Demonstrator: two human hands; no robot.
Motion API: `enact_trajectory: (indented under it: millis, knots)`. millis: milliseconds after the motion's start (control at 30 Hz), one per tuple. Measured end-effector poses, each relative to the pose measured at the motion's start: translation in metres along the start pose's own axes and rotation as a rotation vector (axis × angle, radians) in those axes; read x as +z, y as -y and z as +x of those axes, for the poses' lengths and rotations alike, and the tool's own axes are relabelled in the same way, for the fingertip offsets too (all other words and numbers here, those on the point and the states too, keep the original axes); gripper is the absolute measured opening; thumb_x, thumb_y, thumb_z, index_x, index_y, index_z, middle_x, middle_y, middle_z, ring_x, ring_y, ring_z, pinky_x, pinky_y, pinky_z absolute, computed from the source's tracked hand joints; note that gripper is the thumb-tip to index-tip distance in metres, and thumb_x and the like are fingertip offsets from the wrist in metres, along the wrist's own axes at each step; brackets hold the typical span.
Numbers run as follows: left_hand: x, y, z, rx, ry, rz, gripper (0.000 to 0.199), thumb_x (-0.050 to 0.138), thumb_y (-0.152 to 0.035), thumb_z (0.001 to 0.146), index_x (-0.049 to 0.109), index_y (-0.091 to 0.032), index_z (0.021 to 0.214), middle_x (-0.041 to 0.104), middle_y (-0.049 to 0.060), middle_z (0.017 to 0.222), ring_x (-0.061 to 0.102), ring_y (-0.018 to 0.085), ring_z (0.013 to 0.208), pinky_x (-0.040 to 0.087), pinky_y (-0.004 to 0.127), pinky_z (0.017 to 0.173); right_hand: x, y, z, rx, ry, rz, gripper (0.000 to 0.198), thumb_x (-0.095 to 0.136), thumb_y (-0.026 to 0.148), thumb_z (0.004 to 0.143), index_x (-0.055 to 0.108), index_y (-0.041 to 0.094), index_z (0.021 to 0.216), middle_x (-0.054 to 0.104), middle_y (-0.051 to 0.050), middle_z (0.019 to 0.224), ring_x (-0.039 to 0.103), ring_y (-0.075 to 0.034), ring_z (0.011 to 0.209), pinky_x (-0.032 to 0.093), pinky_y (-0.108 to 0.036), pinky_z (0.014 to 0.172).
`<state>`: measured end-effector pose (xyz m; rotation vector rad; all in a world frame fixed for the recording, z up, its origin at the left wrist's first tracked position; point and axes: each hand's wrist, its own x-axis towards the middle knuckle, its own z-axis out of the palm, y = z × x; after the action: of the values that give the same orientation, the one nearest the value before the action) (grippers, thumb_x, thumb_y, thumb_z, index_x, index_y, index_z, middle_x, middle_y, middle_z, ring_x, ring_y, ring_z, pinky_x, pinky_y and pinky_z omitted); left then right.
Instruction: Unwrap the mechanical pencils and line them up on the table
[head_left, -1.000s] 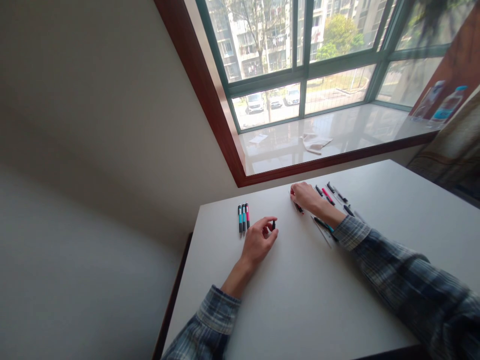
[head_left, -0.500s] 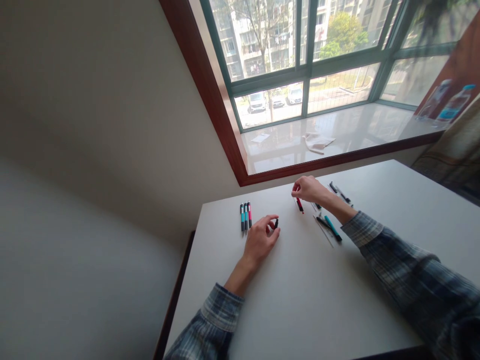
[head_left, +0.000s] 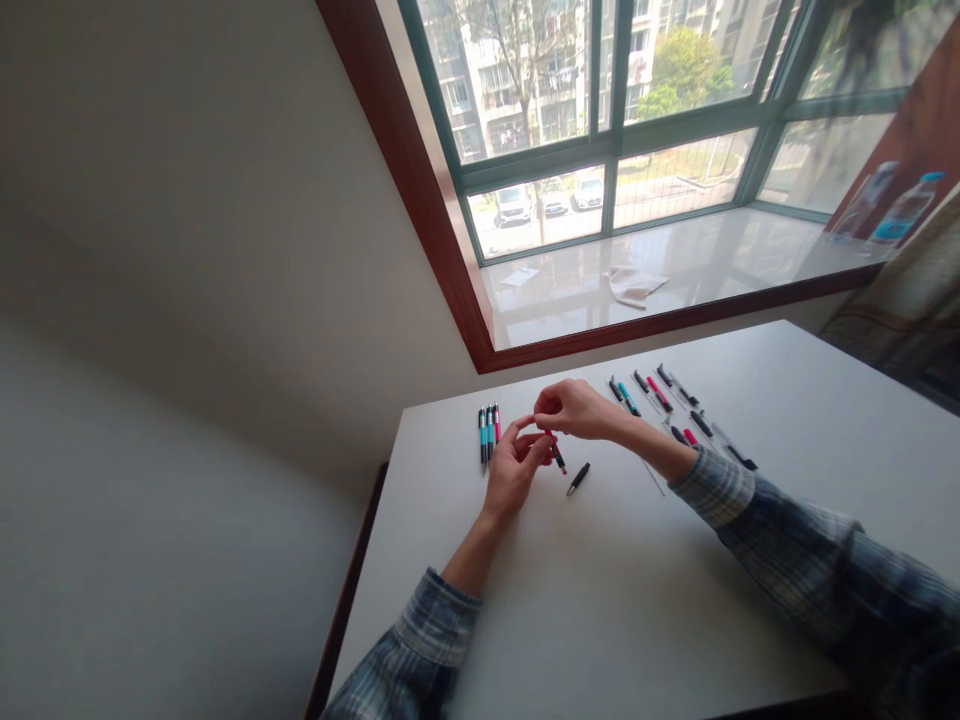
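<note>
Both my hands meet above the table, around a red pen barrel point(head_left: 556, 455) with a dark lower end that slants down to the right. My left hand point(head_left: 516, 468) has its thumb and fingers closed about the barrel. From the upper right, my right hand point(head_left: 576, 408) pinches at the barrel's upper end, where the fingertips hide what they grip. A short black pen piece point(head_left: 578, 479) lies on the table just right of the barrel. Beside my left hand, two teal pens and a red one point(head_left: 490, 432) lie in a row.
Right of my hands lie several pen parts: a teal barrel point(head_left: 629, 399), a red barrel point(head_left: 659, 393), black pieces point(head_left: 701, 423) and a thin refill point(head_left: 654, 478). The white table point(head_left: 600, 600) meets the wall below the window sill point(head_left: 555, 310), which bears a cloth point(head_left: 634, 286).
My right hand has come left and nearer with the red barrel, meeting my left hand. The black piece formerly in my left fingers now lies on the table.
</note>
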<state>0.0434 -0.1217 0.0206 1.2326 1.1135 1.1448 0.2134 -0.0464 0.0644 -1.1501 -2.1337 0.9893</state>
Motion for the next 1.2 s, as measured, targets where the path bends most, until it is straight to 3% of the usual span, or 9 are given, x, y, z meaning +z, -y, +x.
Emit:
enact_trajectory:
  millis: [200, 400, 567, 667, 733, 867, 967, 1067, 1200]
  knots:
    - [0.003, 0.000, -0.001, -0.090, -0.004, -0.106, 0.071, 0.083, -0.048, 0.080, 0.052, -0.018, 0.136, 0.078, 0.012, 0.100, 0.073, 0.023, 0.087, 0.057, 0.036, 0.078, 0.005, 0.007, -0.003, -0.011, -0.113, -0.047, 0.013, 0.065, 0.025, 0.084, 0.074, 0.017, 0.080, 0.075, -0.003, 0.073, 0.065, -0.014, 0.065, 0.042, -0.022, 0.056]
    - [-0.001, 0.008, -0.001, -0.070, 0.001, -0.051, 0.063, 0.081, -0.046, 0.081, 0.056, -0.019, 0.132, 0.077, 0.009, 0.096, 0.072, 0.020, 0.083, 0.056, 0.035, 0.078, -0.016, -0.002, 0.007, 0.034, -0.216, 0.104, 0.014, 0.064, 0.026, 0.083, 0.074, 0.016, 0.084, 0.076, -0.005, 0.078, 0.067, -0.014, 0.066, 0.048, -0.022, 0.060]
    - [-0.004, 0.013, -0.001, -0.028, 0.021, 0.049, 0.053, 0.075, -0.042, 0.085, 0.059, -0.019, 0.129, 0.076, 0.007, 0.094, 0.069, 0.018, 0.080, 0.053, 0.030, 0.073, -0.023, -0.005, -0.015, 0.032, -0.089, 0.356, 0.016, 0.065, 0.028, 0.082, 0.071, 0.014, 0.086, 0.074, -0.006, 0.081, 0.066, -0.014, 0.070, 0.053, -0.024, 0.067]
    - [-0.003, 0.014, -0.001, -0.016, 0.021, 0.083, 0.048, 0.072, -0.038, 0.087, 0.059, -0.019, 0.129, 0.076, 0.007, 0.094, 0.068, 0.017, 0.079, 0.052, 0.029, 0.074, -0.015, -0.004, -0.052, 0.013, 0.215, 0.481, 0.016, 0.066, 0.030, 0.083, 0.068, 0.015, 0.087, 0.072, -0.004, 0.077, 0.064, -0.013, 0.067, 0.052, -0.024, 0.063]
    - [-0.002, 0.014, -0.002, -0.015, 0.013, 0.090, 0.045, 0.071, -0.036, 0.087, 0.060, -0.019, 0.126, 0.075, 0.006, 0.093, 0.067, 0.017, 0.078, 0.053, 0.030, 0.075, -0.011, -0.008, -0.076, 0.016, 0.336, 0.504, 0.014, 0.065, 0.027, 0.083, 0.066, 0.015, 0.089, 0.072, -0.004, 0.080, 0.064, -0.013, 0.068, 0.051, -0.024, 0.064]
    - [0.000, 0.016, -0.004, -0.037, 0.029, 0.100, 0.038, 0.071, -0.036, 0.085, 0.061, -0.018, 0.117, 0.075, 0.007, 0.093, 0.067, 0.018, 0.079, 0.052, 0.029, 0.072, -0.018, -0.021, -0.104, 0.000, 0.330, 0.280, 0.009, 0.063, 0.019, 0.079, 0.069, 0.016, 0.086, 0.064, 0.002, 0.069, 0.056, -0.011, 0.061, 0.043, -0.022, 0.057]
    - [0.003, 0.015, -0.004, -0.037, 0.031, 0.113, 0.037, 0.070, -0.036, 0.086, 0.060, -0.018, 0.116, 0.074, 0.007, 0.092, 0.066, 0.018, 0.079, 0.052, 0.029, 0.071, -0.035, -0.024, -0.112, -0.061, 0.436, 0.029, 0.021, 0.062, 0.015, 0.079, 0.074, 0.018, 0.096, 0.063, 0.004, 0.066, 0.055, -0.010, 0.059, 0.042, -0.021, 0.058]
    - [0.005, 0.014, -0.003, -0.037, 0.030, 0.107, 0.036, 0.069, -0.034, 0.086, 0.060, -0.017, 0.116, 0.072, 0.005, 0.090, 0.065, 0.016, 0.077, 0.051, 0.029, 0.074, -0.044, -0.020, -0.121, -0.086, 0.528, -0.193, 0.031, 0.066, 0.012, 0.077, 0.075, 0.020, 0.105, 0.069, 0.003, 0.072, 0.059, -0.011, 0.062, 0.042, -0.021, 0.060]
    - [0.007, 0.015, -0.001, -0.050, 0.037, 0.114, 0.036, 0.069, -0.034, 0.085, 0.061, -0.017, 0.116, 0.072, 0.004, 0.090, 0.064, 0.015, 0.077, 0.051, 0.028, 0.073, -0.036, -0.018, -0.135, -0.067, 0.541, -0.440, 0.034, 0.067, 0.009, 0.072, 0.077, 0.020, 0.103, 0.072, -0.001, 0.074, 0.063, -0.015, 0.067, 0.036, -0.024, 0.058]
